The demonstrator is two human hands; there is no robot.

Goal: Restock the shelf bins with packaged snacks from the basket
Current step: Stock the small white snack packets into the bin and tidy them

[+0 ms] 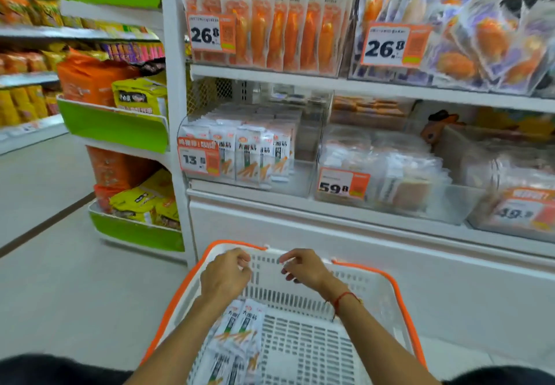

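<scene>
Both hands curl at the far rim of the basket, with the snack packets lying below and behind them.

The left hand [225, 276] and right hand [303, 267] sit side by side over the far wall of the white basket [300, 288], fingers bent; whether each grip actually clasps the rim or holds nothing, I cannot tell. The white snack packets [240, 333] lie flat on the basket floor, under the left forearm, nearer the person than either grip and untouched by the fingers. The basket, edged in orange, stands on the floor against the white shelf unit. Above it, the clear shelf bin [240, 150] at the left of the lower shelf holds matching packets upright behind a price tag [198, 159] reading 13.
</scene>
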